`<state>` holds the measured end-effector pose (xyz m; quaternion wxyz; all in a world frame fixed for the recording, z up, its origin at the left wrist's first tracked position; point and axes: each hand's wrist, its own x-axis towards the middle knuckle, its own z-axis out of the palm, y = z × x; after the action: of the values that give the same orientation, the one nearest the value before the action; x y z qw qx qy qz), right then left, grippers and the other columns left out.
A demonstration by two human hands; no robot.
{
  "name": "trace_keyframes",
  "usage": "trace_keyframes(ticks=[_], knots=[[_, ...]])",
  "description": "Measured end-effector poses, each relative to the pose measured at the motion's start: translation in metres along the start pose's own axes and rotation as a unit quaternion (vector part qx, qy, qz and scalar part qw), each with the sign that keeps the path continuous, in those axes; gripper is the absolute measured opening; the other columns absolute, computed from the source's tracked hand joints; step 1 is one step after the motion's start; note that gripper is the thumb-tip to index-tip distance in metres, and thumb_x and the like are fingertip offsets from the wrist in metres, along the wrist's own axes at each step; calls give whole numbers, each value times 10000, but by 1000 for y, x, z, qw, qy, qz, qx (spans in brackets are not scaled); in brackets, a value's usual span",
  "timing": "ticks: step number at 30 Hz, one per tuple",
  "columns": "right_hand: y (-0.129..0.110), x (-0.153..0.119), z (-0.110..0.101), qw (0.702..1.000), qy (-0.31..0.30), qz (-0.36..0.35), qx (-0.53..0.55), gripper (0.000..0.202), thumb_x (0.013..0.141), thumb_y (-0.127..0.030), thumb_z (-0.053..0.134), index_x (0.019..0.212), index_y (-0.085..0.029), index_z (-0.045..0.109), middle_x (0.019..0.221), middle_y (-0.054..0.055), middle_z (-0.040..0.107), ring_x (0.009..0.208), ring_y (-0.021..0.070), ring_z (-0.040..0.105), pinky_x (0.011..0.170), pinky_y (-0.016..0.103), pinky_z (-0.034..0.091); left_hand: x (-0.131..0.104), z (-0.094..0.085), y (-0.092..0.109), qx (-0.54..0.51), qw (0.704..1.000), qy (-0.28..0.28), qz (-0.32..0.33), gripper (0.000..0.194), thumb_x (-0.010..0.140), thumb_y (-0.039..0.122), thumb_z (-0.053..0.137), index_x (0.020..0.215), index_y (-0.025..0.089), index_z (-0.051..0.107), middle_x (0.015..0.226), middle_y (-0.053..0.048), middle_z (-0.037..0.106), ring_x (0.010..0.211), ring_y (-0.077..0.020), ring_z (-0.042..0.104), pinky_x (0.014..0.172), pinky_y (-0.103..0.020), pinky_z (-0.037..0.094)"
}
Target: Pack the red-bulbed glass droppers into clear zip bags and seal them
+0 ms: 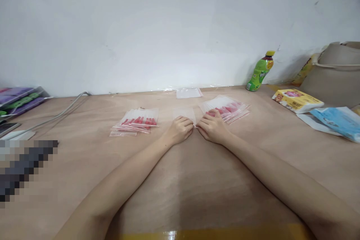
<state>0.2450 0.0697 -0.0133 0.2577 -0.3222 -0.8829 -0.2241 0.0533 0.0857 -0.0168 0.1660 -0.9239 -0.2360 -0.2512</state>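
Observation:
A small clear zip bag (184,112) lies flat on the brown tabletop, its near edge at my fingers. My left hand (181,129) is closed, pinching that edge. From the other side my right hand (212,125) also pinches the edge, close to the left fingertips. What is inside this bag, if anything, I cannot make out. Left of my hands is a pile of clear zip bags (140,116) with small red pieces in them. A second such pile (222,105) fans out just behind my right hand, which partly covers it.
White-looking flat bags (189,93) lie near the wall. A green bottle (261,71) stands at the back right. Beside it are a yellow tissue pack (297,100), a blue packet (337,120) and a beige bucket-like container (334,78). Leftward, a grey cable (63,111) runs by purple-and-green packages (21,99).

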Motion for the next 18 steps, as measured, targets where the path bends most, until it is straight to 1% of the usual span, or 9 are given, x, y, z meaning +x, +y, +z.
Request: trace_keyframes(ticks=[4,8,12,14,16,18], knots=[[-1,0,-3,1000,8,8,-3,241,845,-200,401,719,-184,605,671,31,616,724,162,485,882,405,203,-15,-14,-2,14,1000,2,-10,230,890,161,393,768,166,588,823,-63,640,798,-176,588,736,-337,453],[3,-3,0,1000,15,8,-9,246,851,-208,397,699,-180,590,673,25,619,728,157,492,886,397,199,-42,-33,-12,27,999,-3,-31,215,903,193,400,786,170,578,830,-64,633,810,-185,588,740,-347,463],[18,-15,2,999,27,35,-10,205,833,-208,432,714,-176,596,687,27,632,744,161,515,889,399,206,-74,-51,-28,40,996,13,-85,260,917,224,375,749,180,568,757,-59,610,752,-196,586,700,-356,477],[22,-19,2,998,40,52,3,186,824,-212,449,726,-179,603,690,24,638,734,158,522,891,401,209,-86,-57,-32,40,992,28,-114,240,915,220,382,776,185,575,774,-61,613,759,-197,585,711,-358,483],[18,-18,2,997,40,56,19,178,821,-219,457,728,-182,604,691,20,639,741,159,526,894,402,208,-89,-58,-29,28,991,32,-128,192,905,221,410,837,185,586,836,-62,622,814,-194,586,762,-355,485],[10,-13,0,998,26,51,34,184,826,-223,448,733,-185,602,709,21,641,771,165,530,891,401,210,-82,-55,-21,12,992,25,-125,167,878,273,474,956,179,588,967,-72,615,926,-201,570,843,-354,468]])
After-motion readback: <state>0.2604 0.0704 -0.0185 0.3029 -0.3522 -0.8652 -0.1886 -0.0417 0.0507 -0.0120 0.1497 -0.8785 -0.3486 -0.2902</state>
